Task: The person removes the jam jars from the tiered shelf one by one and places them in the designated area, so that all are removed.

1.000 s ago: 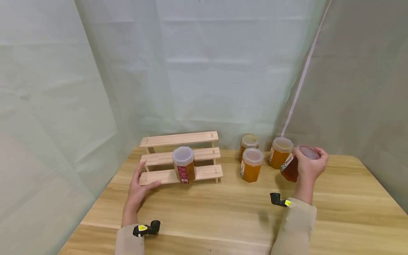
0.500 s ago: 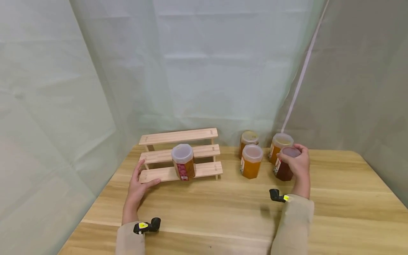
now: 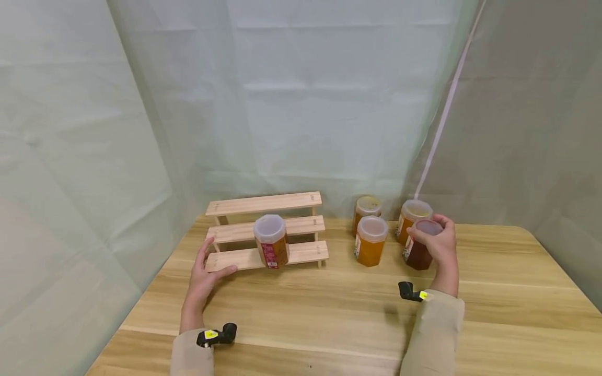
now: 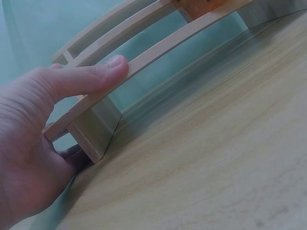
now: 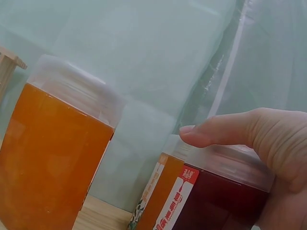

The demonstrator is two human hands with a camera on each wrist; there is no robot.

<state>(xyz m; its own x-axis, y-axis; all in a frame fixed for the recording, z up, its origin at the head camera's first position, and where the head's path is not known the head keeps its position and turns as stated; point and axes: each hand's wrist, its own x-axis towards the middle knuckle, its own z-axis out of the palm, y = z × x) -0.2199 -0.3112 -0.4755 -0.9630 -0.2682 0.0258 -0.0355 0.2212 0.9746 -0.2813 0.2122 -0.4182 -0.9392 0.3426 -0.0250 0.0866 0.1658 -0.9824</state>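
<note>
My left hand [image 3: 201, 284] grips the left end of a three-step wooden display rack [image 3: 235, 257]. In the left wrist view its thumb [image 4: 93, 79] lies along the lowest board, and the other fingers go behind the end, partly hidden. A jar with a pink label and white lid [image 3: 273, 253] stands upright on the lowest step. My right hand [image 3: 443, 248] holds a dark red jar [image 3: 417, 256] around its lid, upright at table height. In the right wrist view, the thumb reaches over the lid [image 5: 230, 163]; the other fingers are mostly hidden.
An orange jar [image 3: 369, 251] stands left of the dark red one. Behind are another orange jar [image 3: 416, 210], partly covered by the dark red jar, and a lidded amber jar [image 3: 367, 206]. Pale cloth [image 3: 329, 130] hangs behind the wooden table [image 3: 320, 313].
My right hand has brought the dark red jar left, from tilted to upright, in front of the rear orange jar. My left hand keeps its place on the rack.
</note>
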